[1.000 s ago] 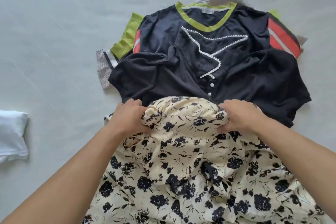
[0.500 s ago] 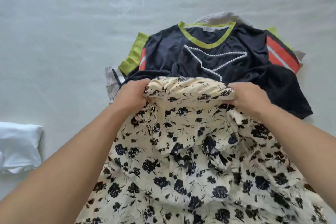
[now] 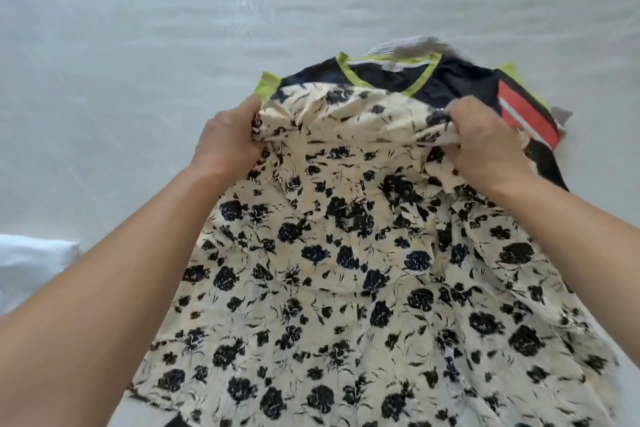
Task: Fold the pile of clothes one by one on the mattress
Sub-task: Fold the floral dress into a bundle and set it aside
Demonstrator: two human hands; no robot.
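Gripping floral garment (image 3: pixel 346 270), left hand (image 3: pixel 228 146), right hand (image 3: pixel 485 142)

The light over my mattress (image 3: pixel 138 45) is bright, soft and even, a cool daylight with no single source I can make out. Shadows are faint: only a thin grey one lies along the far edge of the clothes pile (image 3: pixel 467 80) beyond my fingers. The pale sheet beyond my fingers looks washed out, its wrinkles barely showing, and the white cloth (image 3: pixel 31 260) well to the left of my left hand (image 3: pixel 225 142) is nearly blown out. My right hand (image 3: pixel 485 142) is smeared by motion at the fingers, and the floral garment (image 3: pixel 346 253) just beside them is soft. My forearms swell and bow towards the lower corners from the wide lens.
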